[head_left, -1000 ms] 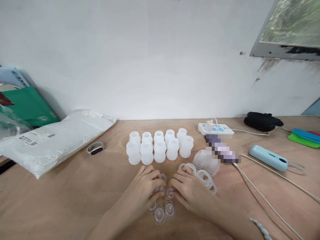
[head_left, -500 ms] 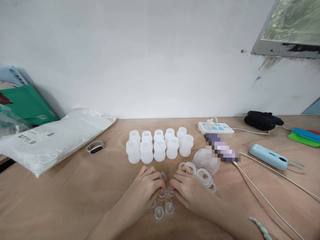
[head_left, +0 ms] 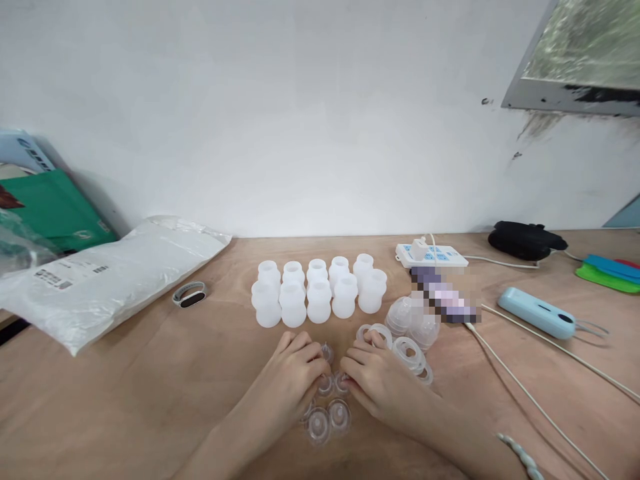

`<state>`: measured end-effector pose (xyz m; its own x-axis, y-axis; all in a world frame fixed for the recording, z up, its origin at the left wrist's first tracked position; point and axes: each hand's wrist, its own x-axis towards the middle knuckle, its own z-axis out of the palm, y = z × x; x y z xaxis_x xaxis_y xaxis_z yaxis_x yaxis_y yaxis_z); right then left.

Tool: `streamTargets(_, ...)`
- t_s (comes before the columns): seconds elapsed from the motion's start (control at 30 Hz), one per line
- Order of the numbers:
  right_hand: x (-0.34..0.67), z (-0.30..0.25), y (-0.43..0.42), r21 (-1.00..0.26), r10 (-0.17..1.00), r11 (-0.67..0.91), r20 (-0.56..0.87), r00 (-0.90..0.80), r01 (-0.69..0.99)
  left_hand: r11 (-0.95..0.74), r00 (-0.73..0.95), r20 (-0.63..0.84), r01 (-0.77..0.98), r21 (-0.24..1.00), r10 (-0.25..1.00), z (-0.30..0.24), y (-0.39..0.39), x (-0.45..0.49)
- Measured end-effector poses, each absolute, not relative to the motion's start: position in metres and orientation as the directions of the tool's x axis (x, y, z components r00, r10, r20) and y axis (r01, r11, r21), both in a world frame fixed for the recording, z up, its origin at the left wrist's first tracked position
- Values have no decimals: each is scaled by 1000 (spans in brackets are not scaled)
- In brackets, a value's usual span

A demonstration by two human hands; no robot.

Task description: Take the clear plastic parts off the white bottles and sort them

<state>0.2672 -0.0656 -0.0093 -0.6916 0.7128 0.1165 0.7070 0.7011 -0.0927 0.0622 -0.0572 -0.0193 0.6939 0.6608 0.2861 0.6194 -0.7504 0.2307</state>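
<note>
My left hand [head_left: 291, 379] and my right hand [head_left: 378, 379] rest close together on the wooden table [head_left: 150, 387], fingers curled over small clear silicone pieces [head_left: 329, 417]. Each hand pinches one of these pieces between the fingertips at the middle, where the two hands almost meet. Two rows of white translucent silicone cups [head_left: 318, 293] stand upright just beyond my hands. To the right of my right hand lies a heap of clear silicone rings and domes [head_left: 410, 337].
A white plastic bag [head_left: 105, 277] and green packets [head_left: 55, 213] lie at the left, with a wristband [head_left: 190, 294] near them. A power strip [head_left: 431, 255], white cables [head_left: 540, 393], a light blue device [head_left: 537, 313] and a black object [head_left: 525, 240] are at the right.
Hardly anything has changed. My fingers shifted slightly on the small clear pieces, and the view drifted a little.
</note>
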Motion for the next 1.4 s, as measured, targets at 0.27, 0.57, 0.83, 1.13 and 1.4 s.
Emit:
streamTargets(0.27, 268, -14, -67, -93, 706, 707, 146, -693, 701, -762, 686, 333, 597, 250, 646, -24, -58, 65)
streamTargets(0.57, 269, -13, -67, -132, 708, 705, 182, -682, 697, -734, 667, 308, 602, 314, 679, -9, -58, 59)
streamTargets(0.83, 292, 12, -57, -361, 701, 705, 480, -527, 610, -641, 227, 679, 620, 453, 699, 18, -52, 39)
streamTargets(1.13, 342, 42, -33, -406, 712, 544, 687, -148, 735, -419, -212, 686, 655, 628, 696, -13, -10, -7)
streamTargets(1.4, 342, 18, -26, -353, 669, 560, 727, -157, 749, -364, -192, 637, 683, 633, 747, -36, -3, -4)
